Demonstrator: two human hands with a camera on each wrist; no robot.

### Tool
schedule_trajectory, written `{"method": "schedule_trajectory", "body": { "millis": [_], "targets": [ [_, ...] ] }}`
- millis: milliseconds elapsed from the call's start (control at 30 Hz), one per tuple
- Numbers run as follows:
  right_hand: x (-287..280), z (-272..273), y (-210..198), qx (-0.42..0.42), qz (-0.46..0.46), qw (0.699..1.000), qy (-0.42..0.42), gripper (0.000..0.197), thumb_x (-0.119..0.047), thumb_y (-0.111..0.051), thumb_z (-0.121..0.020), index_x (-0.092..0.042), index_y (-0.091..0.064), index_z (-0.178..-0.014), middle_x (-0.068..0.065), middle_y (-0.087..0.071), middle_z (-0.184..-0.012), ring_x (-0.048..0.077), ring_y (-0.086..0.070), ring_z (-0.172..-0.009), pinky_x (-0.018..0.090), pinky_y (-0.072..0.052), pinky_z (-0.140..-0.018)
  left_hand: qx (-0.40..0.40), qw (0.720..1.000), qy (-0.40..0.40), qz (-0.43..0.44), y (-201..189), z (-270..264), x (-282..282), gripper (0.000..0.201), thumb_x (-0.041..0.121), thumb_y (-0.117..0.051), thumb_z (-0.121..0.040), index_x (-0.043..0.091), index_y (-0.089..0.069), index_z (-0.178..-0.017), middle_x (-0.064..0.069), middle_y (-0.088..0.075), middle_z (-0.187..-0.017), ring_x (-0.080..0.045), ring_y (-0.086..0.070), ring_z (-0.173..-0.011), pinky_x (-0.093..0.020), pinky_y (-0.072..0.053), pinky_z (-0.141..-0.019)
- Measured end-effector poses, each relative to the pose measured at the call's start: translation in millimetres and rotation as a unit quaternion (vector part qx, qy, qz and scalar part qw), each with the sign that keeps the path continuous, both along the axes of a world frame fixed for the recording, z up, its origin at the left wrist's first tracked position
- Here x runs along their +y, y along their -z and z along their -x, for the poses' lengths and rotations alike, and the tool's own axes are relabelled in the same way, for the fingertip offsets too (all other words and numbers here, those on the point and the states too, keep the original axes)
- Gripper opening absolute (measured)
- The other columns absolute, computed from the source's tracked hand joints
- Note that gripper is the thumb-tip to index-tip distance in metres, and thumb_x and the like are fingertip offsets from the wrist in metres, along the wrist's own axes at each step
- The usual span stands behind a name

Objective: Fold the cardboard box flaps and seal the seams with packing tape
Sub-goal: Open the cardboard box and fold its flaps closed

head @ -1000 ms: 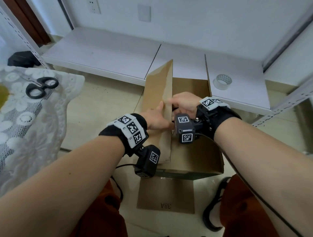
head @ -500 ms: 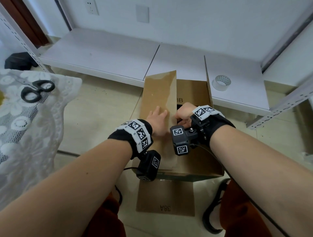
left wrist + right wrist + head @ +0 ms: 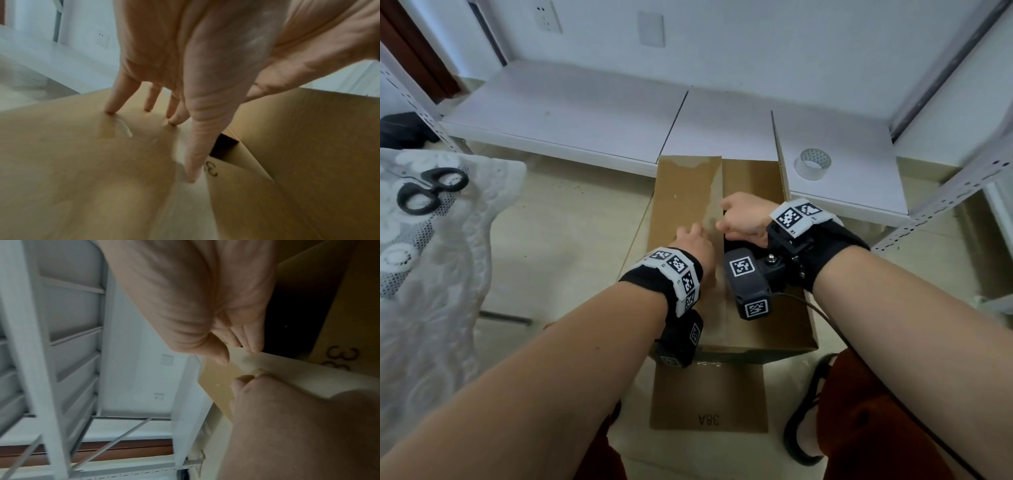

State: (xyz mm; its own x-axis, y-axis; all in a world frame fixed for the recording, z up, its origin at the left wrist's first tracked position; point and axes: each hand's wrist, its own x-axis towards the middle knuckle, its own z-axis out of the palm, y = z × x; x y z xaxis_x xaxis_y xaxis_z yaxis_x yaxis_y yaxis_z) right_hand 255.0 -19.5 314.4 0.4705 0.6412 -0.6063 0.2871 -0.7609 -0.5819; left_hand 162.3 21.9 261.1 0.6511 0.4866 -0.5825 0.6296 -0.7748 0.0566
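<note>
On the floor, just in front of the low white shelf (image 3: pixel 571 120): cardboard box (image 3: pixel 763 329), left flap (image 3: pixel 685 205) folded down flat over the opening. Left hand (image 3: pixel 693 241) on that flap, fingers (image 3: pixel 115 100) straight and spread, tips pressing. Right hand (image 3: pixel 743 217) at the flap's inner edge, thumb and fingertips (image 3: pixel 252 344) pinching it. Tape roll (image 3: pixel 812 163) on the shelf, beyond the box's upright right flap (image 3: pixel 779 154).

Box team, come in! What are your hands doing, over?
Left hand flat on left flap, pressing down. Right hand pinching that flap's edge. Right flap standing up. Tape roll waiting on shelf.
</note>
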Motion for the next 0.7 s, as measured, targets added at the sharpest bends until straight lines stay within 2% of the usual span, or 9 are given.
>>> {"method": "schedule_trajectory", "body": {
  "millis": [67,167,233,300,367,467,567,633,700],
  "targets": [
    [-3,-9,-7,-0.047,-0.086,0.995,0.017,0.037,0.006,-0.045,-0.09,0.0,-0.054,-0.125,0.016,-0.055,-0.13,0.029,-0.058,-0.114,0.04,-0.049,-0.098,0.015,1.0,0.018,0.017,-11,-6,1,0.048,0.035,-0.053,-0.093,0.012,-0.046,-0.134,-0.009,-0.038,-0.138,-0.033,-0.035,-0.125,-0.041,-0.036,-0.107],
    [-12,-28,-21,-0.169,-0.211,0.954,0.127,0.036,0.006,-0.045,-0.086,-0.014,-0.067,-0.108,0.002,-0.063,-0.118,0.019,-0.058,-0.111,0.026,-0.045,-0.095,-0.014,0.991,0.003,0.134,-33,-13,-1,0.061,0.039,-0.051,-0.096,0.011,-0.033,-0.146,-0.006,-0.038,-0.149,-0.027,-0.034,-0.136,-0.033,-0.029,-0.108],
    [-22,-42,-24,-0.222,-0.22,0.934,0.174,0.035,0.004,-0.044,-0.085,-0.014,-0.067,-0.106,0.002,-0.062,-0.119,0.019,-0.056,-0.113,0.023,-0.042,-0.095,-0.04,0.97,-0.082,0.225,-42,-14,-1,0.067,0.049,-0.046,-0.096,0.013,-0.029,-0.15,-0.004,-0.033,-0.152,-0.024,-0.032,-0.139,-0.031,-0.029,-0.105],
    [-32,-53,-21,-0.248,-0.181,0.931,0.199,0.036,0.003,-0.047,-0.084,-0.014,-0.063,-0.112,0.005,-0.06,-0.122,0.024,-0.054,-0.115,0.029,-0.042,-0.099,-0.082,0.942,-0.162,0.282,-46,-14,-1,0.061,0.05,-0.038,-0.098,0.011,-0.035,-0.146,-0.005,-0.036,-0.149,-0.025,-0.033,-0.136,-0.032,-0.027,-0.099],
    [-43,-60,-12,-0.237,-0.116,0.943,0.202,0.042,0.001,-0.049,-0.086,-0.014,-0.055,-0.124,0.007,-0.055,-0.13,0.027,-0.05,-0.12,0.032,-0.041,-0.099,-0.128,0.922,-0.201,0.304,-46,-16,3,0.061,0.052,-0.031,-0.099,0.012,-0.037,-0.144,-0.008,-0.036,-0.15,-0.024,-0.031,-0.137,-0.033,-0.023,-0.1],
    [-57,-60,2,-0.134,-0.061,0.968,0.205,0.055,-0.016,-0.059,-0.09,-0.006,-0.038,-0.14,0.015,-0.047,-0.14,0.031,-0.047,-0.125,0.036,-0.04,-0.1,-0.153,0.915,-0.198,0.318,-47,-17,4,0.074,0.067,-0.02,-0.094,0.019,-0.035,-0.147,-0.006,-0.033,-0.154,-0.023,-0.025,-0.143,-0.042,-0.015,-0.113],
    [-63,-57,9,-0.073,-0.013,0.977,0.198,0.071,-0.04,-0.063,-0.088,-0.001,-0.035,-0.14,0.019,-0.046,-0.14,0.035,-0.048,-0.124,0.039,-0.042,-0.092,-0.155,0.91,-0.212,0.322,-50,-16,1,0.082,0.075,-0.019,-0.088,0.021,-0.033,-0.148,-0.005,-0.028,-0.156,-0.023,-0.022,-0.145,-0.046,-0.01,-0.115],
    [-64,-58,15,-0.063,0.0,0.976,0.207,0.074,-0.047,-0.064,-0.085,-0.002,-0.038,-0.138,0.018,-0.05,-0.137,0.034,-0.052,-0.12,0.036,-0.042,-0.083,-0.156,0.91,-0.206,0.323,-50,-17,-2,0.077,0.07,-0.02,-0.092,0.019,-0.034,-0.148,-0.005,-0.028,-0.156,-0.022,-0.023,-0.144,-0.042,-0.011,-0.116],
    [-61,-56,20,-0.058,0.01,0.975,0.213,0.081,-0.05,-0.065,-0.082,-0.002,-0.036,-0.14,0.016,-0.05,-0.137,0.032,-0.052,-0.12,0.034,-0.041,-0.08,-0.136,0.923,-0.199,0.3,-49,-19,-3,0.075,0.066,-0.023,-0.094,0.015,-0.033,-0.148,-0.008,-0.028,-0.156,-0.024,-0.024,-0.144,-0.04,-0.014,-0.115]
  ]
}}
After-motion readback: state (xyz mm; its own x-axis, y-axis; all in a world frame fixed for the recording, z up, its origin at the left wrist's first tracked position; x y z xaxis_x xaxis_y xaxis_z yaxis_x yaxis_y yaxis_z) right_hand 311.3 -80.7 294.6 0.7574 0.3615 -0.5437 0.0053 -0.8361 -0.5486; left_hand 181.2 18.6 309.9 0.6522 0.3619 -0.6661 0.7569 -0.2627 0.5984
